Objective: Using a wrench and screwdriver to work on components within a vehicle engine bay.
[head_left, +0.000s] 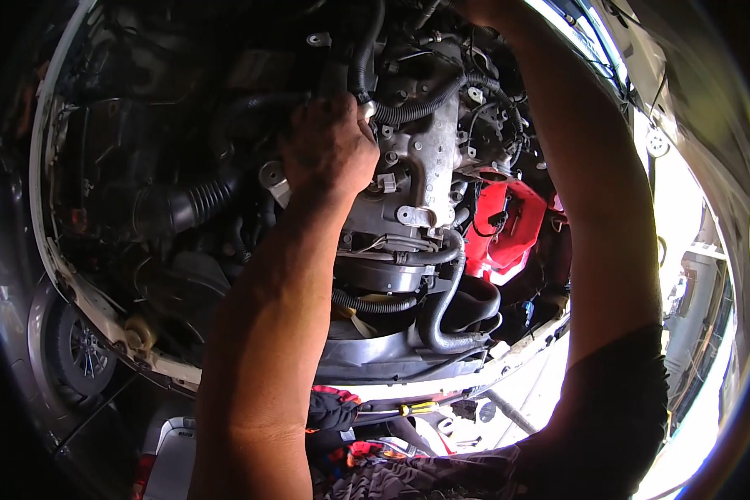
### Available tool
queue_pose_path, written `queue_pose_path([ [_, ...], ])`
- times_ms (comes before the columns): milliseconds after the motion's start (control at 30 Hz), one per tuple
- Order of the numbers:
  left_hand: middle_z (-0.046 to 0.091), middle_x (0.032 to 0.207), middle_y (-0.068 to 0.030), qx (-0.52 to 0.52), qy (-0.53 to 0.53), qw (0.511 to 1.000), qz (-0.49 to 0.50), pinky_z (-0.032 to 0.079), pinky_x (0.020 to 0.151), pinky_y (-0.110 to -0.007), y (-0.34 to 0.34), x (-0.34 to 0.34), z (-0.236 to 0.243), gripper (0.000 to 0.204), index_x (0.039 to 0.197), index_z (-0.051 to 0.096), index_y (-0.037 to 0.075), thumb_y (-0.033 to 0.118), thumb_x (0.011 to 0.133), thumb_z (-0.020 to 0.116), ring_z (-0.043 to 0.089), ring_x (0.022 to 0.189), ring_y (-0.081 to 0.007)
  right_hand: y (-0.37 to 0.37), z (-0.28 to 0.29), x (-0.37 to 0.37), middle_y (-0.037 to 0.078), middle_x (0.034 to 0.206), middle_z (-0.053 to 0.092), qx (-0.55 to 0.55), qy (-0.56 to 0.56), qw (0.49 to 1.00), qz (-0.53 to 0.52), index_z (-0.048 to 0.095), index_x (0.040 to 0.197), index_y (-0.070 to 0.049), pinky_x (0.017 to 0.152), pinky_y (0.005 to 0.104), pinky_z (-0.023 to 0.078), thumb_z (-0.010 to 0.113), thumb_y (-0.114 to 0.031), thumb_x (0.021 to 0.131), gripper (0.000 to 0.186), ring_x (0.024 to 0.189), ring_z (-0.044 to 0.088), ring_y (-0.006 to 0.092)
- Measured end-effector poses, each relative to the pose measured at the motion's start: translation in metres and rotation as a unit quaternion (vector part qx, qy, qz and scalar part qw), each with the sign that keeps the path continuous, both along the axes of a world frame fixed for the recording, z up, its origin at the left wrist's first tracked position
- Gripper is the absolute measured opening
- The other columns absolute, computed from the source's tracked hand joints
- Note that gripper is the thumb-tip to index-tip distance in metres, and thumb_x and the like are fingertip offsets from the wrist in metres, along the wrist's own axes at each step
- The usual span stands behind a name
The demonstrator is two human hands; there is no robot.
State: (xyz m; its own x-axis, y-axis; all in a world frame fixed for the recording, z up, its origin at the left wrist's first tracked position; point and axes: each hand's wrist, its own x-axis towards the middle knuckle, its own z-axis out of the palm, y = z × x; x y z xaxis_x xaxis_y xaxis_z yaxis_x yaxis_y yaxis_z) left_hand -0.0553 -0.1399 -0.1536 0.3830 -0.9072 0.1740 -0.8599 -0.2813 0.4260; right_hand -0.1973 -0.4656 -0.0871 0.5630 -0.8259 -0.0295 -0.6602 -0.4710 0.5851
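Engine (371, 218) sits in the middle of an open bay, and both of the person's bare arms reach over it from the lower edge of the view. The left hand (332, 142) is on its upper part, back of the hand up and knuckles bent, with the fingers curled down out of sight; a small white fitting (367, 109) shows right by the index finger, but I cannot tell whether the hand pinches it or something underneath. Just above that hand, a black ribbed hose (364, 62) runs up toward the top edge, and a corrugated black conduit (421, 110) curves away from the fitting to the right. The right hand (485, 10) is cut off by the top edge, in shadow beyond the far side of the engine, so whether it is spread or gripping cannot be told. Between the two arms lie a silver metal casting (438, 150), a white plug connector (386, 182) and a bracket with a hole (413, 216). A red plastic container (508, 229) stands beside the engine, near the right forearm. Left of the left forearm, a ribbed air duct (204, 200) lies in shade. Closer to the person, a smooth black hose (434, 321) bends down over the fan shroud (375, 350). Below the bay's front edge lies a tool with a yellow and black handle (419, 408).
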Motion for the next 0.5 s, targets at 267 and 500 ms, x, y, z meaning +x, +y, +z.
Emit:
queue_pose_path([
  [267, 0.07, 0.109, -0.0142, -0.009, -0.016, 1.0, 0.001, 0.055, 0.087, -0.056, 0.001, -0.001, -0.003, 0.022, 0.11, 0.062, 0.011, 0.03, 0.099, 0.059, 0.065, 0.109, -0.0376, 0.017, 0.009, -0.004, 0.015, 0.093, 0.074, 0.029, -0.226, 0.97, 0.086, 0.072, 0.099, -0.012, 0.072, 0.0477, 0.057, 0.063, -0.02, 0.091, 0.015, 0.088, 0.071, 0.0345],
  [500, 0.07, 0.105, -0.0138, -0.003, 0.001, 1.0, -0.007, 0.055, 0.086, -0.056, 0.001, 0.0, -0.001, 0.02, 0.107, 0.063, 0.011, 0.029, 0.098, 0.06, 0.066, 0.108, -0.0375, 0.004, 0.016, 0.0, 0.02, 0.093, 0.074, 0.057, 0.006, 0.989, 0.137, 0.072, 0.103, -0.012, 0.071, 0.0471, 0.056, 0.063, -0.01, 0.088, 0.018, 0.089, 0.071, 0.0363],
])
